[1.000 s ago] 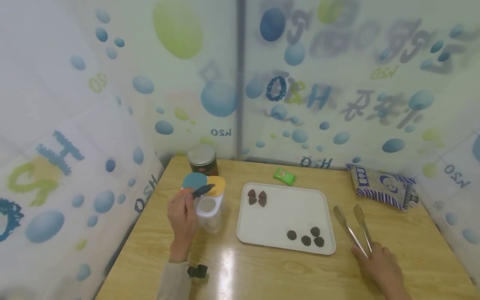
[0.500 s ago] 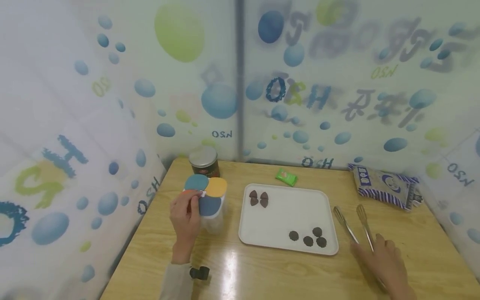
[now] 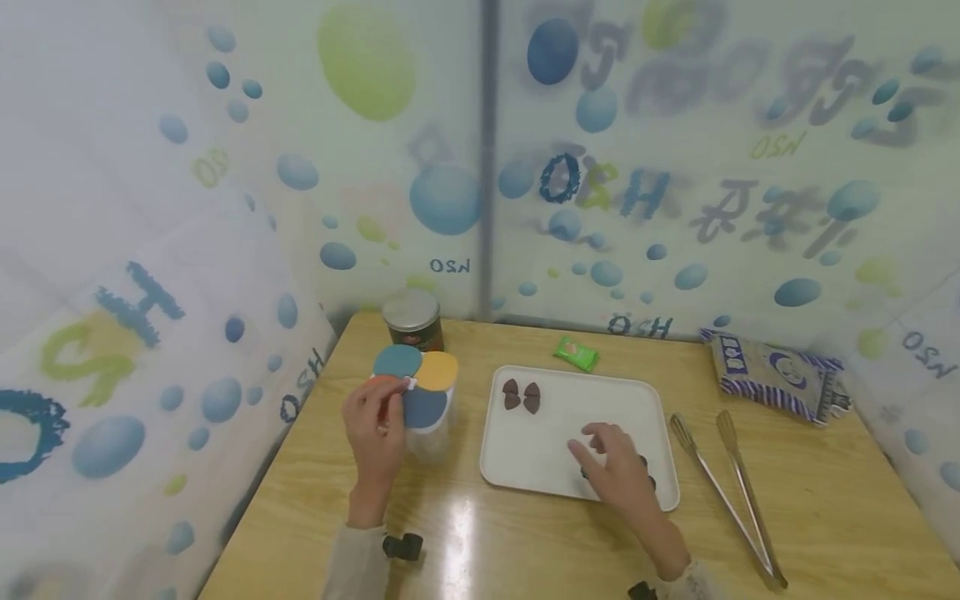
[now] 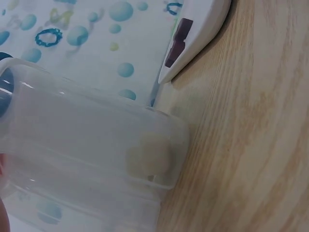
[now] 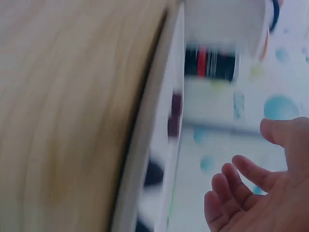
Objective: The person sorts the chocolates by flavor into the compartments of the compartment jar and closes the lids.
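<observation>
A clear plastic container [image 3: 426, 421] with several round coloured lids stands left of the white tray [image 3: 570, 417]. My left hand [image 3: 386, 406] holds its left side, fingertips at the lid edge; the left wrist view shows its clear wall [image 4: 91, 145] close up. My right hand [image 3: 600, 446] hovers low over the tray's near right corner with relaxed, spread fingers [image 5: 241, 186], holding nothing. It covers most of the dark round cookies [image 3: 645, 462]. Two brown bow-shaped biscuits [image 3: 521, 396] lie at the tray's far left.
Metal tongs [image 3: 723, 483] lie on the wooden table right of the tray. A dark can [image 3: 412, 319] with a silver lid stands behind the container. A green packet [image 3: 576, 353] and a striped bag [image 3: 776, 375] lie by the back wall.
My right hand let go of the tongs and moved left over the tray. My left hand pushed the dark blue lid down flat and stays on the container.
</observation>
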`<control>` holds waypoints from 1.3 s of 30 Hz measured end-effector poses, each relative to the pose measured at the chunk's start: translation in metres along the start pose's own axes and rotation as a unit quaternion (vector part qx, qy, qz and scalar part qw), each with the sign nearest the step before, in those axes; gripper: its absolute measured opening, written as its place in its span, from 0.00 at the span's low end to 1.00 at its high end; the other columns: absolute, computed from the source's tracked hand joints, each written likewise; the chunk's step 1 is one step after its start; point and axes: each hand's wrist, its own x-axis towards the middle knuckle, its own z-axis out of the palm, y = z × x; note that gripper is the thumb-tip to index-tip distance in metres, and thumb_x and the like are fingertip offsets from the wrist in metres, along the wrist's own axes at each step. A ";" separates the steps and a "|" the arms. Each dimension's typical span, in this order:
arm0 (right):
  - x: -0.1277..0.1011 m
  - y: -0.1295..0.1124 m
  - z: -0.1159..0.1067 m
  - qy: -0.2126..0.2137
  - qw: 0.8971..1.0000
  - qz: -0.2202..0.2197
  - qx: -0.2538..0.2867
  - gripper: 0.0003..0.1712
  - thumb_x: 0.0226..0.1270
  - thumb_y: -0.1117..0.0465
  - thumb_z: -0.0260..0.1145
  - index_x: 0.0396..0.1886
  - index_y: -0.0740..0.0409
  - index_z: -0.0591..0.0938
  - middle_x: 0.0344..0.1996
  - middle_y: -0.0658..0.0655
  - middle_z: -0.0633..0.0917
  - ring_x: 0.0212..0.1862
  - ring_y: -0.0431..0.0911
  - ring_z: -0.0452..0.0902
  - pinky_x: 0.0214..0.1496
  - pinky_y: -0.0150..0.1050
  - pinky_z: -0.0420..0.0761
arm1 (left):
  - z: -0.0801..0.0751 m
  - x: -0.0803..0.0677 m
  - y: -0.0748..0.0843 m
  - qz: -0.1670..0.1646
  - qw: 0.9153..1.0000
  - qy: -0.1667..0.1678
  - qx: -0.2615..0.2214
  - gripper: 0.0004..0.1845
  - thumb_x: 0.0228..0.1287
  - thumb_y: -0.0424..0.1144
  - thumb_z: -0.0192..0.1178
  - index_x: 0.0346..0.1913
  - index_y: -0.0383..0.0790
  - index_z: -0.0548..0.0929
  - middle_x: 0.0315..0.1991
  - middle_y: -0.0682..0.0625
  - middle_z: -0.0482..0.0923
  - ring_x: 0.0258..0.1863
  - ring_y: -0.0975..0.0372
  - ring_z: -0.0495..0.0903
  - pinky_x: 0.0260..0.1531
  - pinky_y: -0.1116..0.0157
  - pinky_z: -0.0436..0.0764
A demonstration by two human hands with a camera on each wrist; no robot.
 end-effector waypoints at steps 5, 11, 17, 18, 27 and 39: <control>0.016 -0.047 0.048 -0.051 0.995 -0.014 0.089 0.23 0.72 0.48 0.62 0.56 0.59 0.78 0.44 0.57 0.79 0.47 0.46 0.73 0.46 0.40 0.75 | 0.001 -0.002 0.000 0.000 1.000 -0.002 -0.001 0.09 0.55 0.27 0.63 0.40 0.32 0.87 0.37 0.40 0.86 0.44 0.44 0.77 0.57 0.58 0.64; 0.036 -0.099 0.088 -0.090 0.975 -0.029 0.200 0.29 0.74 0.45 0.59 0.62 0.62 0.72 0.52 0.62 0.75 0.54 0.50 0.71 0.52 0.42 0.75 | 0.002 -0.001 -0.002 -0.007 1.000 -0.025 -0.001 0.10 0.57 0.30 0.63 0.42 0.33 0.87 0.40 0.41 0.86 0.46 0.44 0.76 0.58 0.56 0.64; 0.054 -0.123 0.118 -0.054 0.969 0.027 0.238 0.45 0.68 0.33 0.58 0.72 0.60 0.62 0.66 0.63 0.66 0.69 0.55 0.63 0.68 0.57 0.68 | 0.003 -0.003 -0.003 -0.006 0.999 -0.036 0.007 0.11 0.58 0.30 0.63 0.43 0.32 0.86 0.40 0.41 0.85 0.46 0.44 0.76 0.59 0.58 0.64; 0.057 -0.126 0.121 -0.050 0.966 0.034 0.252 0.48 0.67 0.32 0.58 0.74 0.59 0.59 0.69 0.63 0.64 0.72 0.56 0.60 0.71 0.58 0.65 | 0.003 -0.004 -0.003 -0.006 0.999 -0.035 0.006 0.11 0.58 0.30 0.63 0.43 0.32 0.86 0.40 0.41 0.85 0.46 0.44 0.76 0.59 0.58 0.64; 0.070 -0.129 0.143 -0.066 0.930 0.025 0.360 0.47 0.68 0.42 0.62 0.78 0.54 0.53 0.72 0.59 0.63 0.70 0.56 0.63 0.71 0.61 0.62 | 0.005 -0.005 -0.003 -0.001 1.000 -0.021 0.002 0.11 0.56 0.30 0.61 0.43 0.34 0.87 0.38 0.43 0.86 0.45 0.45 0.75 0.59 0.60 0.63; 0.067 -0.131 0.150 -0.068 0.929 -0.020 0.364 0.49 0.68 0.40 0.61 0.79 0.54 0.51 0.75 0.60 0.59 0.74 0.54 0.58 0.74 0.62 0.56 | -0.002 0.009 0.030 -0.012 0.999 0.019 -0.033 0.10 0.48 0.17 0.58 0.36 0.21 0.84 0.33 0.30 0.82 0.39 0.36 0.71 0.65 0.55 0.64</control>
